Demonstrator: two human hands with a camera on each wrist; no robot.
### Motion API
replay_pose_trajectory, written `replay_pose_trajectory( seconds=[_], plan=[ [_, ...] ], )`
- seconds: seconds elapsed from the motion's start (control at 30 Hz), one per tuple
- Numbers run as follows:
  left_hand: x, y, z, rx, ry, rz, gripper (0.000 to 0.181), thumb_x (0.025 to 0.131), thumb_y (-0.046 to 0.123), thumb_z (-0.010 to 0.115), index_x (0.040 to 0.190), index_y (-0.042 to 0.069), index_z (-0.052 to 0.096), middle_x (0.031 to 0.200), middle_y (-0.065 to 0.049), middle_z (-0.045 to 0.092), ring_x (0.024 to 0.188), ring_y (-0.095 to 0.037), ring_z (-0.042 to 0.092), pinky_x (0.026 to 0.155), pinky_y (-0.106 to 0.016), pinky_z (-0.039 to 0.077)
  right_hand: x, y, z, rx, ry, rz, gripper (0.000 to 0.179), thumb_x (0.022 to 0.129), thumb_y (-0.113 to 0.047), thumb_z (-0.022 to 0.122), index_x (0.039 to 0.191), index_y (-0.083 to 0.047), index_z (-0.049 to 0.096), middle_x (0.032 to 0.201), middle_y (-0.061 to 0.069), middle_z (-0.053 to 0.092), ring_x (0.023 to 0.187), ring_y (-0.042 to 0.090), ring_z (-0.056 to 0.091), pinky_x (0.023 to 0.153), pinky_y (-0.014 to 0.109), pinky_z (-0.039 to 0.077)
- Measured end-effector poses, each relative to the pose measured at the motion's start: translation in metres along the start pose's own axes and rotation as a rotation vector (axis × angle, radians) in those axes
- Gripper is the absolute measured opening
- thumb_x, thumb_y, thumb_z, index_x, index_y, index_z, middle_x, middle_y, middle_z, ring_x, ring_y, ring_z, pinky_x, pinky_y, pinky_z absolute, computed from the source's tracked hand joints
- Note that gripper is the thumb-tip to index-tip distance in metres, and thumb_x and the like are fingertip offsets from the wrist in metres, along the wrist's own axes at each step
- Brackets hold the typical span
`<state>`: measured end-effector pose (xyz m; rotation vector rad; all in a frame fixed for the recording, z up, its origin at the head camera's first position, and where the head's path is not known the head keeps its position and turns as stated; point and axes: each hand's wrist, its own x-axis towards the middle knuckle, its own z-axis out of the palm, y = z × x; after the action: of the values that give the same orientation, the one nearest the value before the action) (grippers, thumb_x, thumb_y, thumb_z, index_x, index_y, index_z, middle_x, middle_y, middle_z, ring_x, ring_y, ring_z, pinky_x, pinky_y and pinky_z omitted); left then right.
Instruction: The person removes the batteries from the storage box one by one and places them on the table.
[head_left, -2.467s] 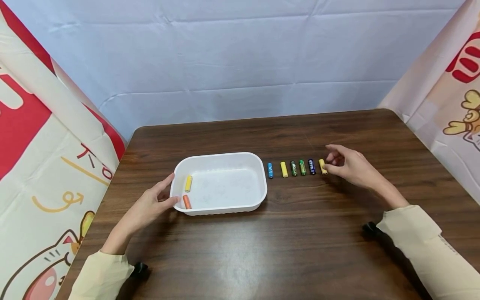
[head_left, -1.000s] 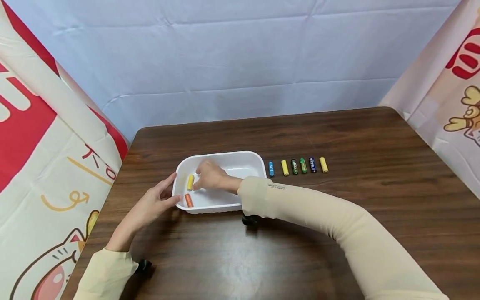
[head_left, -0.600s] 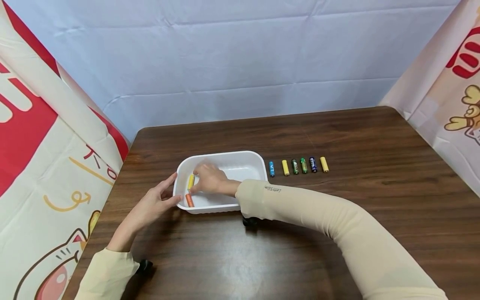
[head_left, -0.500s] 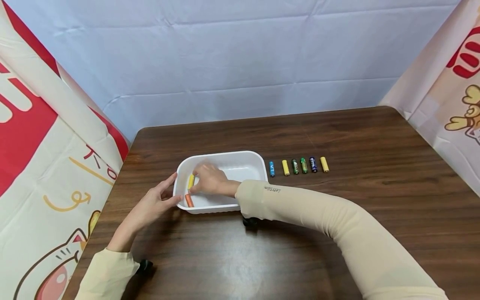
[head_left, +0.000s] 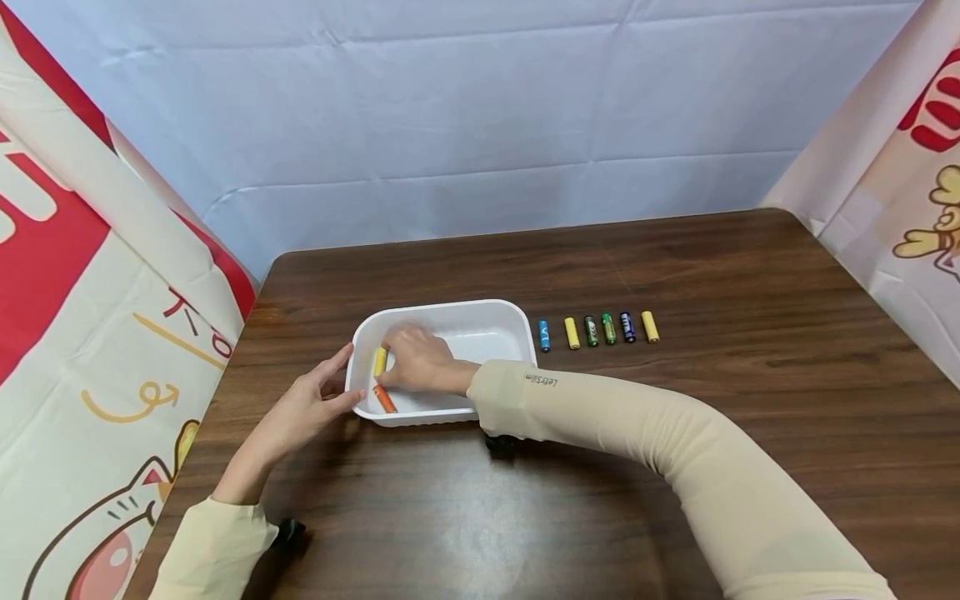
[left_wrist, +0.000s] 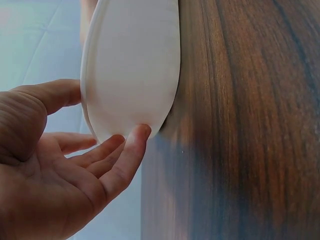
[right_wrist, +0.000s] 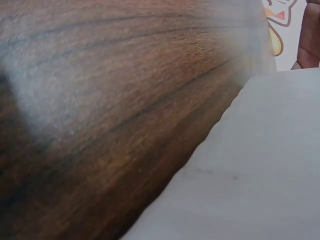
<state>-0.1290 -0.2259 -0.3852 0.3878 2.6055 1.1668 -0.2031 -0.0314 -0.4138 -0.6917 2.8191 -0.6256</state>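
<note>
In the head view, my right hand [head_left: 420, 358] is inside the white plastic tray [head_left: 480, 312]. Its thumb and forefinger pinch a yellow battery [head_left: 380, 362] by its two ends, near the tray's left wall. An orange battery [head_left: 385, 398] lies slanted just below, close to the thumb. My left hand [head_left: 303, 412] holds the tray's left end, thumb at the near corner and fingers at the far side. The left wrist view shows the left hand's fingertips [left_wrist: 142, 131] against the tray's outer wall [left_wrist: 135, 65]. The right hand's fingers are out of sight in the right wrist view.
Right of the tray, several batteries stand in a row on the brown wooden table [head_left: 480, 517]: a blue one [head_left: 543, 336], a yellow one [head_left: 572, 333], two green ones, a dark blue one [head_left: 627, 327] and another yellow one [head_left: 650, 327]. A pale cloth [head_left: 480, 125] hangs behind.
My right hand has moved left from the battery row into the tray and closed on the yellow battery there. The orange battery has turned to a steeper slant. The left hand stays at the tray.
</note>
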Motion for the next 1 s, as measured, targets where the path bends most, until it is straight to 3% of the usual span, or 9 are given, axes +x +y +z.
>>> replay_pose_trajectory(
  seconds=[0.2,0.7,1.0],
  plan=[
    [0.000,-0.001,0.000,0.002,0.003,-0.001,0.077,0.101,0.016,0.068,0.162,-0.001,0.025,0.135,-0.029,0.061,0.117,-0.036,0.064,0.090,-0.041,0.055,0.000,0.000,0.000,-0.027,0.003,-0.012,0.033,0.083,-0.036,0.085,0.105,-0.014,0.074,0.098,0.000,0.059,0.091,0.015,0.053,0.066,0.031,0.050],
    [-0.002,0.000,0.000,-0.009,0.006,-0.012,0.077,0.101,0.018,0.068,0.162,0.000,0.025,0.134,-0.027,0.062,0.117,-0.034,0.065,0.089,-0.038,0.054,0.001,0.001,-0.007,-0.014,-0.002,-0.023,0.021,0.083,-0.029,0.083,0.091,-0.014,0.070,0.088,0.000,0.058,0.082,0.015,0.053,0.059,0.029,0.045],
    [-0.002,0.001,-0.001,-0.033,-0.004,-0.012,0.077,0.102,0.017,0.067,0.163,0.000,0.023,0.131,-0.027,0.064,0.116,-0.033,0.065,0.087,-0.035,0.054,0.000,0.000,-0.028,0.078,-0.016,-0.056,0.032,0.083,-0.027,0.081,0.111,-0.014,0.074,0.081,-0.004,0.060,0.067,0.010,0.051,0.053,0.023,0.039]
  ],
)
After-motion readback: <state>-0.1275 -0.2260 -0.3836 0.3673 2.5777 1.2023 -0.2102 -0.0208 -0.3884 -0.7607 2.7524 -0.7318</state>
